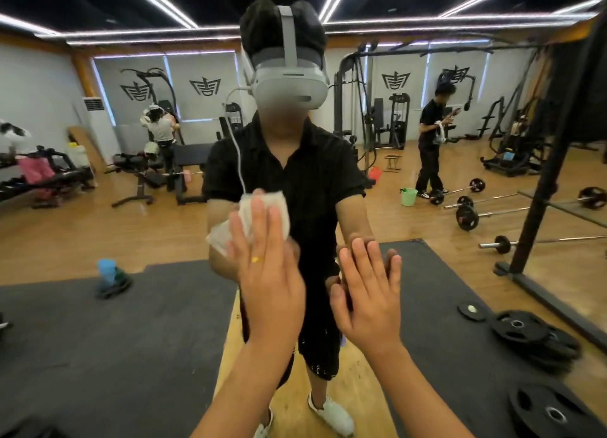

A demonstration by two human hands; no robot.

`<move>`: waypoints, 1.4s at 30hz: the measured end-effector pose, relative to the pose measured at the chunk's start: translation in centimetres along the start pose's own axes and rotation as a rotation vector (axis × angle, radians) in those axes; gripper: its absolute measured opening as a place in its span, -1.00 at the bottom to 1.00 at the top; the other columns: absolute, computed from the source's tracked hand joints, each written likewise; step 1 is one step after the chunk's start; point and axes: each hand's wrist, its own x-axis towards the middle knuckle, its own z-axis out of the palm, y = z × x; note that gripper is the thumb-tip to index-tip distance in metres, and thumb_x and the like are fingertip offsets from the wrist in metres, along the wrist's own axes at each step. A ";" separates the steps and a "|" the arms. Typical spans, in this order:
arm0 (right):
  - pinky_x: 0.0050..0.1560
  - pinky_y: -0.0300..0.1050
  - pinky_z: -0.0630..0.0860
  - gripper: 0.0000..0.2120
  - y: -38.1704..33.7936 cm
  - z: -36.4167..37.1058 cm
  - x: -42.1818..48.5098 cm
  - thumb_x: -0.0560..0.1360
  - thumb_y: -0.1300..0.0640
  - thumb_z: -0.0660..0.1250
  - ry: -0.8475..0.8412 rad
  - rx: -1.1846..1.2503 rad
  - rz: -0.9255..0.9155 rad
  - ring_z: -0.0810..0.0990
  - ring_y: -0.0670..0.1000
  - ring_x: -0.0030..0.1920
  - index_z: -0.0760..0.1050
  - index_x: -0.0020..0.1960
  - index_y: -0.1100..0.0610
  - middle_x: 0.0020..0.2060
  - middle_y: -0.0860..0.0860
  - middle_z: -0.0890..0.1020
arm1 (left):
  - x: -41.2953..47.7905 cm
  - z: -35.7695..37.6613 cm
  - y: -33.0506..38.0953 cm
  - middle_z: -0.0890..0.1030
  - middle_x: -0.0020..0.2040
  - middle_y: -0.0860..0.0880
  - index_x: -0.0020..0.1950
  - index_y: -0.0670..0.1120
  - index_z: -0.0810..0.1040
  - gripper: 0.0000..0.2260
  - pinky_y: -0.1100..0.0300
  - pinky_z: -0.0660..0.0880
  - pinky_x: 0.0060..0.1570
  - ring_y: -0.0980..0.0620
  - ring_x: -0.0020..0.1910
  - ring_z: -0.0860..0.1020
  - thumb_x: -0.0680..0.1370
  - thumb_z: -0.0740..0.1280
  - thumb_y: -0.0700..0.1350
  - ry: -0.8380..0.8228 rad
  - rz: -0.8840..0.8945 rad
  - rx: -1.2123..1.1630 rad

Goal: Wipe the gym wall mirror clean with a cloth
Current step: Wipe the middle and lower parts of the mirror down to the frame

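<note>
The wall mirror (131, 227) fills the whole view and reflects the gym and my own figure. My left hand (269, 273) lies flat against the glass, fingers spread, pressing a white cloth (259, 217) onto it. The cloth sticks out above and to the left of my fingers. My right hand (368, 293) is also flat on the glass, just right of the left one, with nothing in it; its reflection meets it at the fingertips.
A black rack upright (555, 161) stands at the right, close to the mirror. Weight plates (525, 332) and barbells (473, 214) lie on the floor, right. In the reflection are dark floor mats, a green bucket (409, 197), machines and other people.
</note>
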 end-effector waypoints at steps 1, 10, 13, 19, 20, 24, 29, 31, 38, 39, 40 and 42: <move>0.63 0.23 -0.07 -0.48 0.1 0.0 0.0 0.69 0.03 0.13 0.005 0.004 0.000 0.09 0.09 0.65 0.20 0.60 0.15 0.67 0.01 0.10 | 1.4 0.2 1.1 0.09 0.69 -0.03 0.65 -0.15 0.19 -0.51 -0.25 -0.02 0.62 -0.09 0.68 -0.11 0.70 0.13 -0.23 0.004 -0.010 -0.023; 0.62 0.25 -0.03 -0.48 -0.3 0.2 -0.1 0.67 0.06 0.18 0.003 0.060 -0.021 0.13 0.11 0.64 0.24 0.60 0.16 0.63 0.08 0.21 | -0.4 0.3 -0.3 0.00 0.69 0.07 0.66 -0.10 0.10 -0.52 -0.17 -0.03 0.63 -0.07 0.68 -0.09 0.74 0.10 -0.16 -0.031 0.129 0.109; 0.62 0.24 -0.01 -0.47 -0.4 0.2 -0.1 0.67 0.06 0.19 0.006 0.081 -0.021 0.17 0.12 0.63 0.25 0.60 0.15 0.60 0.10 0.27 | -2.4 0.7 -0.6 -0.03 0.70 0.11 0.65 -0.08 0.10 -0.52 -0.12 -0.07 0.64 -0.05 0.68 -0.10 0.73 0.09 -0.14 -0.044 0.116 0.137; 0.63 0.20 -0.02 -0.49 -0.1 0.2 0.2 0.68 0.07 0.18 0.011 0.107 -0.017 0.20 0.12 0.62 0.23 0.61 0.13 0.58 0.10 0.30 | 1.1 1.0 1.8 0.15 0.65 -0.03 0.60 -0.21 0.31 -0.57 -0.20 -0.02 0.63 -0.04 0.68 -0.08 0.71 0.14 -0.22 -0.003 0.046 0.004; 0.63 0.20 -0.02 -0.49 -0.3 0.1 0.2 0.68 0.07 0.17 0.009 0.114 -0.013 0.20 0.12 0.62 0.24 0.60 0.13 0.58 0.10 0.30 | 2.0 1.0 2.3 0.16 0.65 -0.06 0.60 -0.22 0.32 -0.58 -0.17 -0.04 0.63 -0.05 0.67 -0.08 0.71 0.14 -0.23 -0.002 0.066 -0.006; 0.63 0.18 -0.01 -0.50 -0.1 -0.2 -0.1 0.68 0.08 0.18 0.007 0.112 -0.028 0.20 0.11 0.63 0.25 0.60 0.13 0.61 0.06 0.24 | 5.3 1.6 3.4 0.22 0.63 -0.17 0.60 -0.23 0.30 -0.56 -0.25 -0.04 0.61 -0.09 0.65 -0.05 0.70 0.16 -0.33 0.014 0.192 0.044; 0.64 0.17 -0.02 -0.51 -0.2 -0.2 -0.2 0.67 0.08 0.19 0.009 0.118 -0.013 0.18 0.09 0.63 0.27 0.58 0.13 0.62 0.03 0.22 | 4.3 2.1 2.4 0.22 0.61 -0.15 0.59 -0.23 0.29 -0.57 -0.22 0.02 0.61 -0.08 0.66 -0.01 0.71 0.17 -0.31 0.059 0.279 0.119; 0.64 0.17 -0.03 -0.52 -0.1 -0.6 -0.4 0.68 0.08 0.19 -0.013 0.131 -0.007 0.17 0.08 0.63 0.27 0.58 0.13 0.64 0.00 0.19 | 3.4 2.6 2.3 0.24 0.61 -0.15 0.59 -0.21 0.29 -0.58 -0.22 0.06 0.60 -0.08 0.66 -0.01 0.71 0.17 -0.29 0.083 0.277 0.144; 0.64 0.20 -0.04 -0.44 -0.2 -2.5 0.5 0.59 0.15 0.26 -0.104 0.164 0.010 0.19 0.09 0.63 0.28 0.58 0.11 0.65 -0.03 0.17 | 2.9 2.9 1.9 0.23 0.60 -0.12 0.60 -0.17 0.25 -0.58 -0.17 0.03 0.62 -0.07 0.67 -0.03 0.73 0.15 -0.24 0.084 0.284 0.150; 0.64 0.22 -0.06 -0.45 0.0 -3.0 0.4 0.59 0.15 0.25 -0.111 0.162 0.019 0.20 0.09 0.63 0.29 0.57 0.11 0.65 -0.03 0.17 | 2.8 3.0 1.9 0.22 0.61 -0.13 0.61 -0.16 0.24 -0.58 -0.17 0.02 0.62 -0.07 0.67 -0.02 0.73 0.16 -0.24 0.083 0.283 0.147; 0.63 0.22 -0.09 -0.46 0.4 -3.5 0.3 0.59 0.15 0.24 -0.108 0.157 0.038 0.19 0.08 0.63 0.30 0.57 0.11 0.65 -0.04 0.16 | 2.5 3.1 1.9 0.22 0.61 -0.12 0.61 -0.16 0.23 -0.57 -0.18 0.01 0.62 -0.07 0.67 -0.02 0.72 0.16 -0.24 0.079 0.272 0.135; 0.63 0.22 -0.14 -0.46 1.9 -4.5 0.1 0.59 0.14 0.23 -0.072 0.139 0.101 0.13 0.08 0.65 0.29 0.56 0.13 0.66 -0.06 0.12 | 1.7 3.1 2.2 0.22 0.61 -0.12 0.61 -0.16 0.22 -0.55 -0.21 0.02 0.61 -0.07 0.68 -0.02 0.71 0.17 -0.25 0.065 0.233 0.099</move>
